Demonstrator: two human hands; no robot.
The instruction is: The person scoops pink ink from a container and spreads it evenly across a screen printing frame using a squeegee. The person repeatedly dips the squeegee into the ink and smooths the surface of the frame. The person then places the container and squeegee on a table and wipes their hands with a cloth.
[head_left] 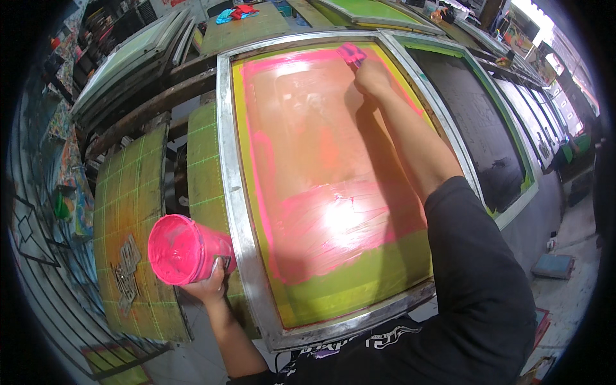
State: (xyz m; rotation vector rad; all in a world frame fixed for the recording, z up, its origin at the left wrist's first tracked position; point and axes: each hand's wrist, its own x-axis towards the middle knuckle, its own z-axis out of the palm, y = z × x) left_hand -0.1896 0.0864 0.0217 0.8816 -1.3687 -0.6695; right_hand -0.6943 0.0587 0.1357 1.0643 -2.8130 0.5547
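My left hand (208,285) is wrapped round the lower side of a pink plastic tub (217,247), tilted with its mouth toward me and coated inside with pink ink. The tub is beside the metal frame of a screen-printing screen (240,218). On the screen's mesh, pink ink (308,273) lies in a glossy smear low down and in streaks along the left and top edges. Near the far right corner, my right hand (372,78) grips a small flat tool (351,54) covered in pink; whether it is a brush or a scraper I cannot tell.
A second, dark-meshed screen (475,109) with green edges adjoins on the right. Grid-lined boards (131,224) lie to the left, one bearing a grey cut-out piece (125,273). Stacked frames (131,61) stand at the far left. Red and blue cloths (237,13) lie at the back.
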